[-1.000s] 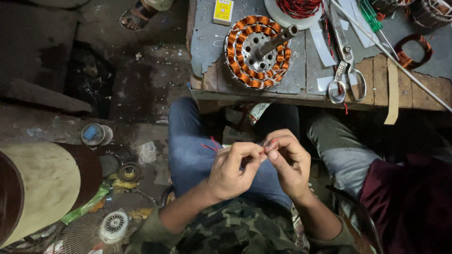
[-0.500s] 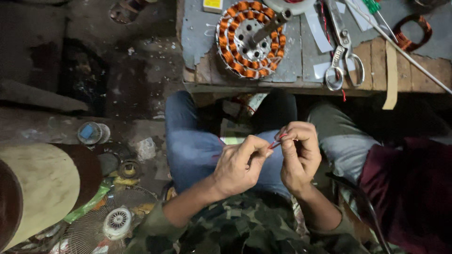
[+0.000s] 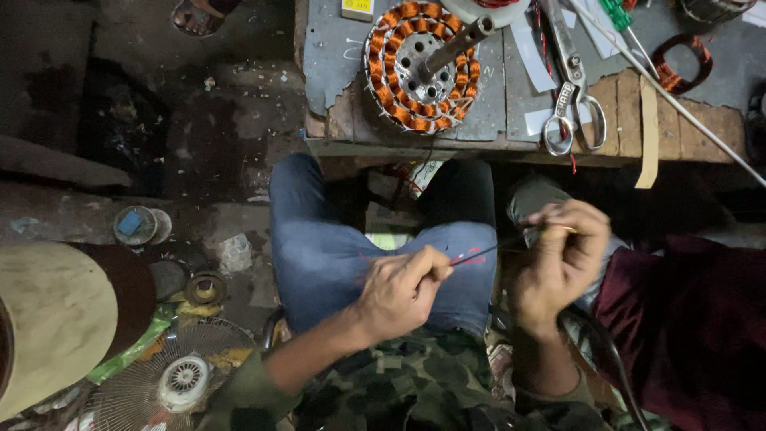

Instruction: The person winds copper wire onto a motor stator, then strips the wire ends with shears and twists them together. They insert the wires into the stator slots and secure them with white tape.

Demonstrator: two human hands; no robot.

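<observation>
Red wire between left hand and right hand.

I see open air between my left hand and right hand, crossed only by the thin wire. Ahead, the table edge blocks the way, crowded with the stator and scissors. A maroon sleeve closes off my right; my 2 knees sit below.

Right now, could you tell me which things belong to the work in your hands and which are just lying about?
In hand: thin red wire, pinched between left hand and right hand.

Lying about: copper-wound stator, scissors, fan grille, screwdriver.
</observation>
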